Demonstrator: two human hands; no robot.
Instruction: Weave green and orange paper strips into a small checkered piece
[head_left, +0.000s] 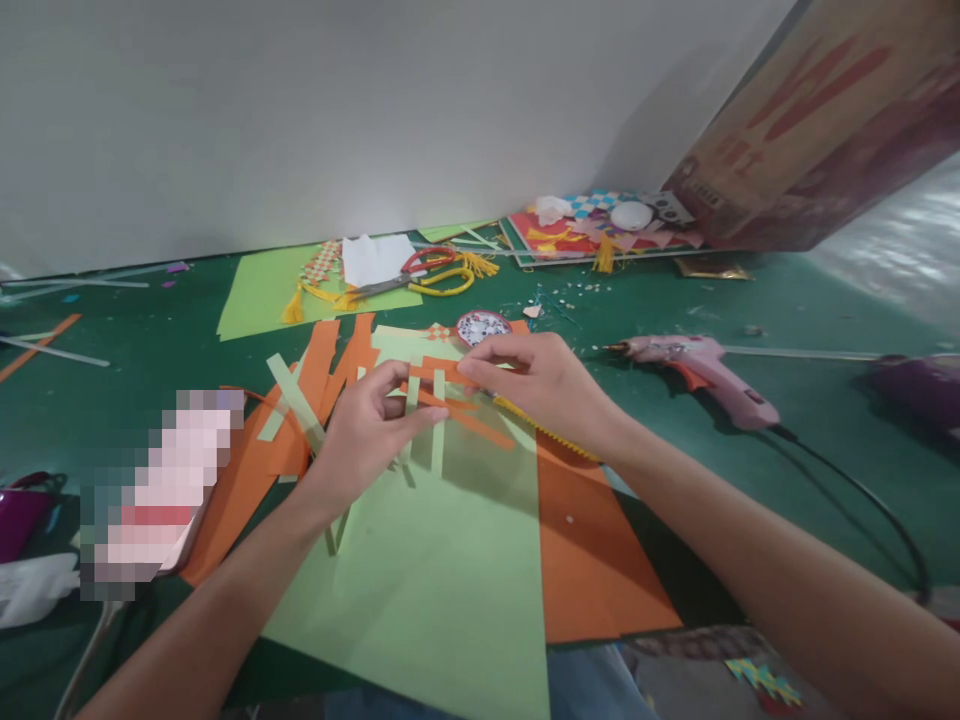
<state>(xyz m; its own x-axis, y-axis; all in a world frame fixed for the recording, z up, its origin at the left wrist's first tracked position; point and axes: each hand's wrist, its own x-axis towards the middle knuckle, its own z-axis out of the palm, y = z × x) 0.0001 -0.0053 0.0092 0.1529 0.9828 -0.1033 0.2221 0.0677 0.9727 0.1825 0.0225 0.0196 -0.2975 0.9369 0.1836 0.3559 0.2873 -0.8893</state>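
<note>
My left hand (373, 422) pinches a small weave of orange and pale green paper strips (427, 385) between thumb and fingers. At its other side, my right hand (529, 378) closes thumb and forefinger on an orange strip of the same weave. Loose strip ends hang below, one orange end slanting to the right. Beneath both hands lies a large pale green paper sheet (450, 570) over an orange sheet (600, 550). Partly under my right hand is a yellow cutter knife (551, 432). Just beyond the hands sits a round dish of small beads (482, 327).
A pink glue gun (705, 375) with a trailing cord lies to the right. Scissors with red and yellow handles (435, 272) rest at the back on green paper. A blurred-out phone (169, 490) and cut orange strips (322, 360) lie left. A paper bag (825, 130) stands back right.
</note>
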